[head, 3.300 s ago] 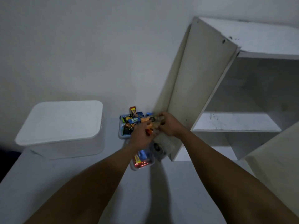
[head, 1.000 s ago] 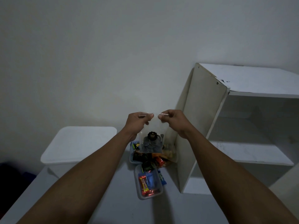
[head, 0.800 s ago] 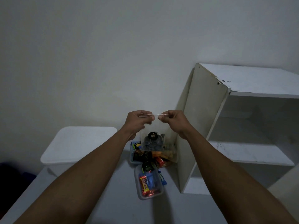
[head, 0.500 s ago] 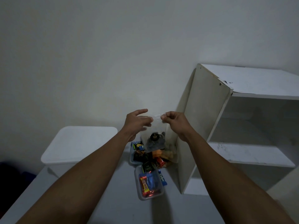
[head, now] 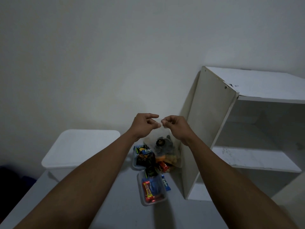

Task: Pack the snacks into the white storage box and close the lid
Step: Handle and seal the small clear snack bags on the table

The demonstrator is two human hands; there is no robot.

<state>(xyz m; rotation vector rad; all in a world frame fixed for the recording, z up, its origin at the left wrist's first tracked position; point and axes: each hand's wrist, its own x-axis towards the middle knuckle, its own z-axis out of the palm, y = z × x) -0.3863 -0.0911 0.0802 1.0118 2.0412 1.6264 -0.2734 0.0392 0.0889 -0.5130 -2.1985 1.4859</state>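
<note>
Both hands are raised above the snacks, close together. The left hand (head: pixel 145 125) and the right hand (head: pixel 175 126) each hold a pinching grip on the top edge of a clear plastic bag (head: pixel 162 146), which hangs between them; it is thin, see-through and holds dark round pieces with a black round label.

Under the bag sit 2 clear plastic tubs on the pale surface (head: pixel 115 210). The far tub (head: pixel 137 164) is heaped with glossy wrapped snacks (head: pixel 145 156) in black, orange, red and blue. The near tub (head: pixel 153 200) holds red and blue bars, with a blue bar (head: pixel 165 183) lying just beside its right wall.

The white storage box (head: pixel 79 149) stands at the left, well apart from the tubs, smooth, round-cornered, its lid on. A white shelf unit (head: pixel 212 123) rises just right of the tubs, its flat side panel close to the right forearm. Open surface lies in front of the tubs and between them and the box.
</note>
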